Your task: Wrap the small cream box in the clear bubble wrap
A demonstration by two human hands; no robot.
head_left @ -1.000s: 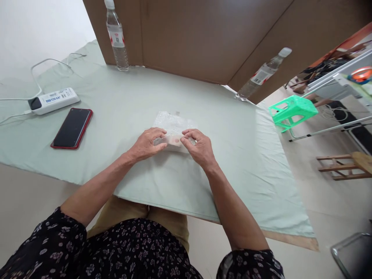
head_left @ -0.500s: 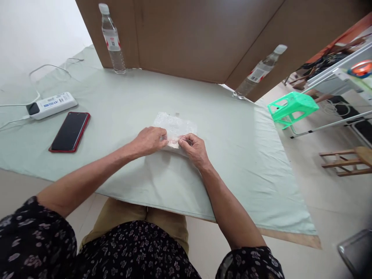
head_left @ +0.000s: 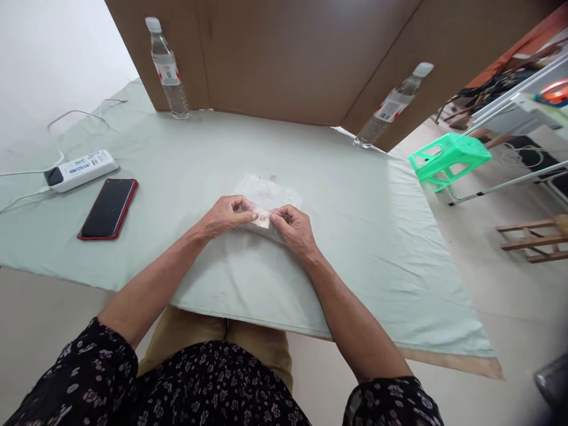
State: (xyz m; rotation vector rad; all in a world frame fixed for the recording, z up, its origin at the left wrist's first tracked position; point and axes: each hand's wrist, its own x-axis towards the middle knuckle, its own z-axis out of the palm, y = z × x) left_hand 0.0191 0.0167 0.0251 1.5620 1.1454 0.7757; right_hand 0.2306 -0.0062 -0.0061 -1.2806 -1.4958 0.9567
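A sheet of clear bubble wrap (head_left: 268,190) lies crinkled on the pale green tablecloth in front of me. At its near edge sits a small cream-coloured piece (head_left: 262,219), too small to identify. My left hand (head_left: 226,216) grips the wrap from the left, thumb stretched along the near edge by the cream piece. From the right, my right hand (head_left: 293,226) pinches the same edge between thumb and curled fingers. Both hands rest low over the cloth, with the wrap partly hidden beneath the fingers.
A phone (head_left: 107,209) in a red case and a white power strip (head_left: 82,170) with cables lie to the left. Two water bottles (head_left: 170,80) stand before a brown cardboard panel (head_left: 275,65). Right of the table are a green stool (head_left: 450,158) and a wooden stool (head_left: 536,239).
My left thumb has moved right along the wrap's near edge, closer to my right hand. My left forearm has drawn in slightly. The camera view has shifted a little.
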